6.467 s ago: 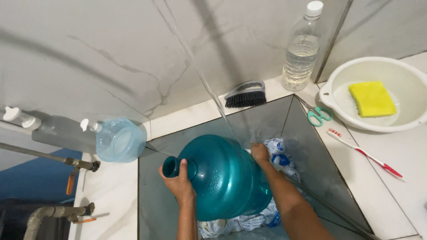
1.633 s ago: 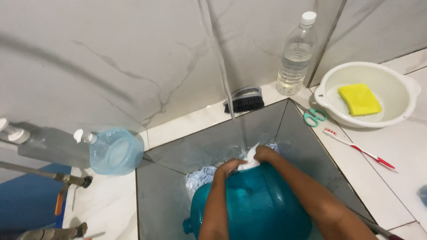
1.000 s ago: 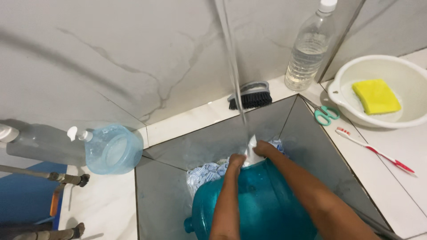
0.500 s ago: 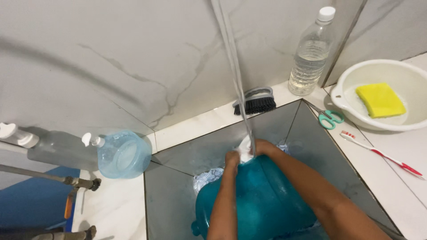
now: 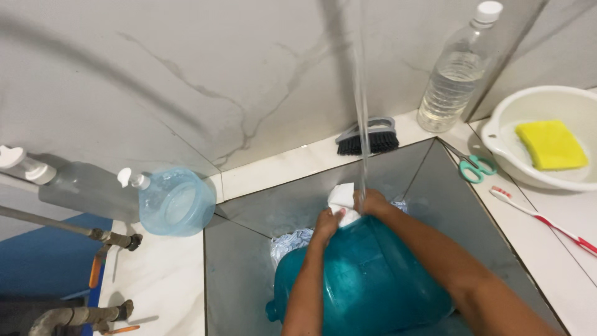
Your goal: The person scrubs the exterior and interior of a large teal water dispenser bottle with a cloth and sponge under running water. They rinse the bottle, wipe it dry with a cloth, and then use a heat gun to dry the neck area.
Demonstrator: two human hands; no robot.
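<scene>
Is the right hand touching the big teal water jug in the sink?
Touching. The head view shows the right hand pressing a white cloth against the teal water jug, no gap visible.

Your left grip (image 5: 324, 222) and right grip (image 5: 373, 202) meet on a white cloth (image 5: 342, 202) pressed against the top of the big teal water jug (image 5: 367, 280), which lies in the grey sink (image 5: 249, 249). A thin stream of water (image 5: 360, 112) falls onto them. On the desk (image 5: 280, 171) lie a scrub brush (image 5: 368, 138), scissors (image 5: 476, 167), a toothbrush (image 5: 541, 218) and a basin (image 5: 497, 134) holding a yellow sponge (image 5: 550, 144).
</scene>
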